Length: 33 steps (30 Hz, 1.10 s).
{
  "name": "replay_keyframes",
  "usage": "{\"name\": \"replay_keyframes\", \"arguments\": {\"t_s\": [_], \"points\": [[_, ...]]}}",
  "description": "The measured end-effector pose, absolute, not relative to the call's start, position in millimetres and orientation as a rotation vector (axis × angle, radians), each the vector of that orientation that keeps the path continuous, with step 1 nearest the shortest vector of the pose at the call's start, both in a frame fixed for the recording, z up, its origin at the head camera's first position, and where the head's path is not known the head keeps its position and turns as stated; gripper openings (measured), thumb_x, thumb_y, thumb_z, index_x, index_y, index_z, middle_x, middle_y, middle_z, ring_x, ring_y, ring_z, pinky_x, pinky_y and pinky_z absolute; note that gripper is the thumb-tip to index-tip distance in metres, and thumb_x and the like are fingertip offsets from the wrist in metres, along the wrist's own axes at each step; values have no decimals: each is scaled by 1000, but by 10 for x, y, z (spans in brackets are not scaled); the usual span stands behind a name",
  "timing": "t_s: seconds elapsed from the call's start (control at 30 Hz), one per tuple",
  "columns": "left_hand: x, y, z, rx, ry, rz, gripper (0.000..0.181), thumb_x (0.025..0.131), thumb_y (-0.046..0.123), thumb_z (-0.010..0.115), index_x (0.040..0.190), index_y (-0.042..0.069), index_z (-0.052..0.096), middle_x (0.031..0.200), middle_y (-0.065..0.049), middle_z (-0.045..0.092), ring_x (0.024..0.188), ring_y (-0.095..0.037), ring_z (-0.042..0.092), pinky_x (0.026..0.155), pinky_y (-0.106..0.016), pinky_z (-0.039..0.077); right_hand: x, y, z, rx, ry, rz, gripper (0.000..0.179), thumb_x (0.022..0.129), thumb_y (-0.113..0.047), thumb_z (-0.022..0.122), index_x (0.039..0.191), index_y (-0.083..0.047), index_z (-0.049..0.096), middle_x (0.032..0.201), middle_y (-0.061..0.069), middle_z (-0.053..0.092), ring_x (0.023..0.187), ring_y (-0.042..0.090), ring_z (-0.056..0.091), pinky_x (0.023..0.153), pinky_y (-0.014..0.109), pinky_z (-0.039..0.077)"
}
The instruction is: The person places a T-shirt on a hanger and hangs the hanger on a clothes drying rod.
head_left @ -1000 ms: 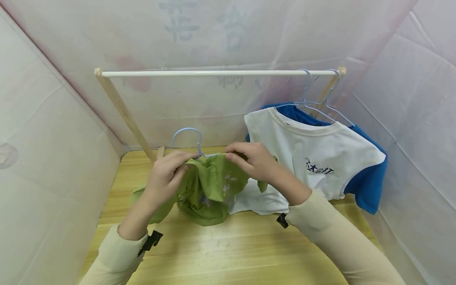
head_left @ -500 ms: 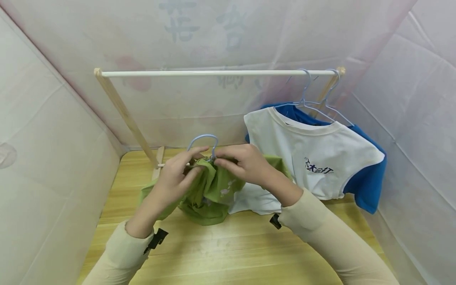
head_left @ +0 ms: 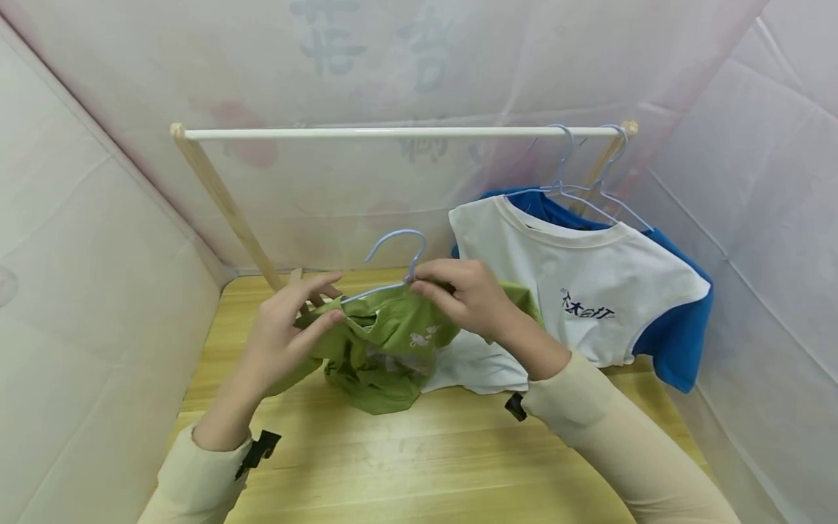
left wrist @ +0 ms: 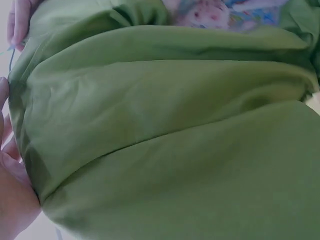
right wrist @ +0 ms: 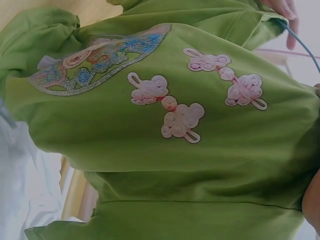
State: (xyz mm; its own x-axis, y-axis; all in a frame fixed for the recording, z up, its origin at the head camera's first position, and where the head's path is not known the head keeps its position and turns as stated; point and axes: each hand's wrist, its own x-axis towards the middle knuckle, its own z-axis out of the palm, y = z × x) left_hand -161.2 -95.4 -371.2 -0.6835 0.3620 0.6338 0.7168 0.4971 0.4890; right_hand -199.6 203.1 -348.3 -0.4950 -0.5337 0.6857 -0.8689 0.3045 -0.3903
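Note:
A green shirt, with pale flower-knot and colourful embroidered patches in the right wrist view, hangs partly on a light-blue clothes hanger. The hanger's hook points up, and one arm of it slopes left into the neckline. At the base of the hook, my right hand pinches the hanger with thumb and index finger, close to the collar. My left hand holds the shirt's left shoulder, thumb in front of the cloth and other fingers behind it. Cloth fills most of the left wrist view and hides part of that hand.
Behind the hands stands a rack with a white rail and wooden posts. At its right end hang a white shirt and a blue shirt on hangers. Under everything is a wooden tabletop, with fabric walls around.
The hook has shifted right and turned. My left hand moved left, spreading the bunched neckline along the hanger's arm; my right hand stays near the hook's base.

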Motion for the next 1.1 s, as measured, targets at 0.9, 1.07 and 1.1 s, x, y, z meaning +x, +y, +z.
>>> {"name": "replay_keyframes", "arguments": {"t_s": [0.9, 1.07, 1.1], "points": [[-1576, -992, -3771, -981, -2226, -933, 7, 96, 3, 62, 101, 4, 68, 92, -3, 72, 83, -19, 69, 76, -26, 52, -2005, 2161, -3502, 1225, -2138, 1115, 17, 90, -11, 74, 107, -8, 76, 98, 2, 76, 68, 5, 58, 65, 20, 47], [-1575, -1031, -3787, -950, -2207, -971, 14, 102, 12, 57, 97, 3, 67, 88, -3, 70, 73, -11, 58, 70, -20, 45, -2029, 2312, -3526, 1161, -2182, 1052, 22, 92, -20, 73, 112, -11, 75, 99, 0, 76, 63, 3, 54, 62, 19, 44], [-1578, -1039, -3792, -947, -2195, -979, 17, 103, 15, 56, 97, 4, 67, 87, -3, 69, 71, -9, 55, 68, -19, 44, -2035, 2347, -3536, 1147, -2186, 1035, 22, 91, -21, 74, 111, -11, 76, 97, -1, 76, 63, 3, 53, 61, 19, 43]]}}
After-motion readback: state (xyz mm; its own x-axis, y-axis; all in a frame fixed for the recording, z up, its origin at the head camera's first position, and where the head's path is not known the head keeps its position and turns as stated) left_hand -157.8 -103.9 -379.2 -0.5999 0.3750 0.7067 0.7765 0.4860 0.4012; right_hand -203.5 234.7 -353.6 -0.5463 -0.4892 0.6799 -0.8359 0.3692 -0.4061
